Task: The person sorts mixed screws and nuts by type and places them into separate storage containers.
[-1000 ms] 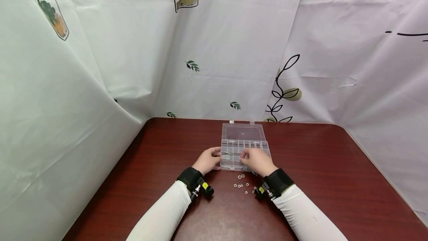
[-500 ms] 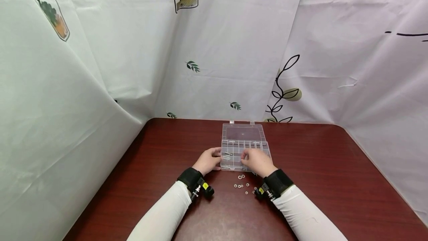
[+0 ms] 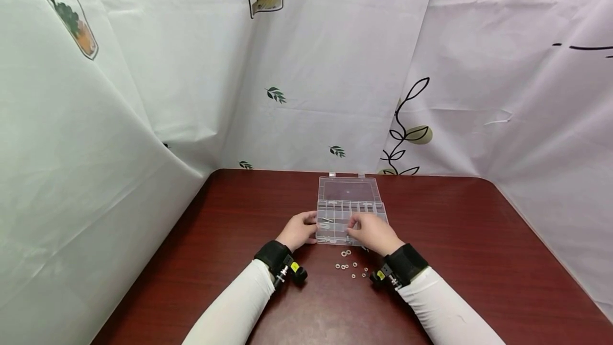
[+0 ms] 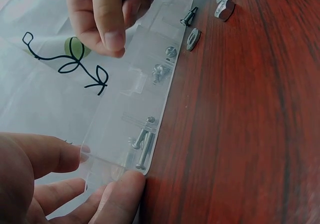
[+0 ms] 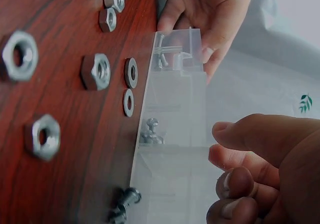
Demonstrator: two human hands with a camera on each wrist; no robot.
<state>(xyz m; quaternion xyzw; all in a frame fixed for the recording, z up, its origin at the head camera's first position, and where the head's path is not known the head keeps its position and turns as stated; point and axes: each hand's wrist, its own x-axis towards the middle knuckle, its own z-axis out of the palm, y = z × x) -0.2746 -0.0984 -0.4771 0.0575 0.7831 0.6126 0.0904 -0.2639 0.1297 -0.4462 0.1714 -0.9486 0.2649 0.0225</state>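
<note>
Now gripping the clear box (image 5: 176,103) on the table (image 3: 268,196) with the left hand (image 3: 297,230); hovering over it with the right hand (image 3: 373,232), thumb-to-forefinger narrowly parted; unable to read the yellow label (image 3: 294,267).

- the dark red table (image 3: 469,260) has rounded far corners
- pale creased cloth (image 3: 325,68) lines the far, left and right edges
- a printed vine (image 3: 419,135) rises right of the far edge's middle
- leaf sprigs (image 3: 337,151) dot its left half
</note>
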